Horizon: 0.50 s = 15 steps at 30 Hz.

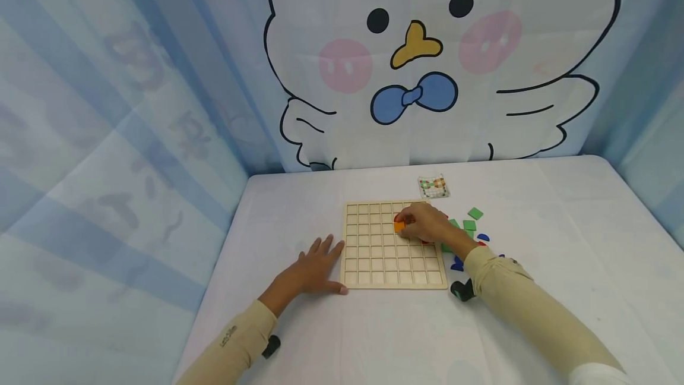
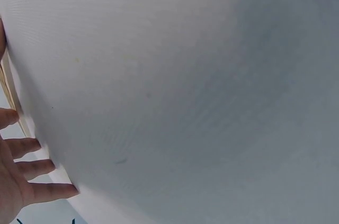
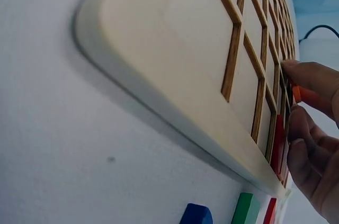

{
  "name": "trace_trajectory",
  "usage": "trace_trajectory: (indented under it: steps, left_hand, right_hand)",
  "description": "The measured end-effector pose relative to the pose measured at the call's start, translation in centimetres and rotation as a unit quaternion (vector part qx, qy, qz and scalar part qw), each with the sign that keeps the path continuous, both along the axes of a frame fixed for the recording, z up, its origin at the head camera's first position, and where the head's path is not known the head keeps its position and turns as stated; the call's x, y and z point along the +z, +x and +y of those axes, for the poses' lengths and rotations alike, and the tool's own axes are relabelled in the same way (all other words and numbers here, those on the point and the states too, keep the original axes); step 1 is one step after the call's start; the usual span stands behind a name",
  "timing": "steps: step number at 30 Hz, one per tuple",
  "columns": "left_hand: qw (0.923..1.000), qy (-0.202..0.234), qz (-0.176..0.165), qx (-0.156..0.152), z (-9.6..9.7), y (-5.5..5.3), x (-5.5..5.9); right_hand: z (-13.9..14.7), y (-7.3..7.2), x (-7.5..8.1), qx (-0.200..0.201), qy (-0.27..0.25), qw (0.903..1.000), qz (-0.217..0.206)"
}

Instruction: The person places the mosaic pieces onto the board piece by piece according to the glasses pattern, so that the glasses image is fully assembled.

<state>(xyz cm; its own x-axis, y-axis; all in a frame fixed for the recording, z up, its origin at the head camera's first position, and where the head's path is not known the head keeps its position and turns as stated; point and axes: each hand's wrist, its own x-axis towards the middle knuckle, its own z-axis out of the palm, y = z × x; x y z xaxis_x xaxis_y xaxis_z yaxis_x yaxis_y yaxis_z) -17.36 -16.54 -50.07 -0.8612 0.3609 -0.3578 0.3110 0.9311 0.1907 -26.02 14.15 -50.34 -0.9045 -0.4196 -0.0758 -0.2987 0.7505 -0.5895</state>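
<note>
A wooden grid board (image 1: 371, 263) with raised square cells lies on the white table. My right hand (image 1: 424, 223) is over its upper right part, pinching an orange tile (image 1: 399, 227) between thumb and fingers. In the right wrist view the orange tile (image 3: 296, 94) shows at the fingertips, just at the board's surface. A red piece (image 3: 278, 147) sits in the grid beneath that hand, partly hidden. My left hand (image 1: 317, 267) rests spread on the table, its fingers and thumb at the board's left edge. In the left wrist view that hand's straight fingers (image 2: 50, 192) show.
Right of the board lie several green tiles (image 1: 469, 225), blue pieces (image 1: 483, 237) and red pieces, partly behind my right forearm. A small pattern card (image 1: 433, 186) lies behind the board. Curtains (image 1: 411, 141) stand along the table's far edge (image 1: 299, 174) and sides.
</note>
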Motion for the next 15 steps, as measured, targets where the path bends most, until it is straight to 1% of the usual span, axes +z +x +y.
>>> trace_trajectory:
  steps: [4, 7, 11, 15]
  left_hand:
    - [1.0000, -0.002, 0.001, -0.006, -0.06, -0.04, -0.17]
    - [1.0000, -0.002, 0.001, -0.008, -0.11, 0.02, -0.26]
    - [1.0000, -0.002, 0.003, -0.003, -0.11, 0.12, -0.03]
    - [1.0000, -0.001, 0.000, -0.003, -0.09, 0.20, 0.16]
  right_hand:
    - [0.15, 0.01, 0.08, -0.011, 0.013, 0.9998, -0.005]
    - [0.29, -0.10, 0.03, -0.009, 0.021, 0.9997, -0.006]
    - [0.35, -0.20, 0.03, 0.000, 0.018, 0.9998, -0.008]
    - [0.28, -0.26, 0.11, -0.009, 0.016, 0.9997, -0.017]
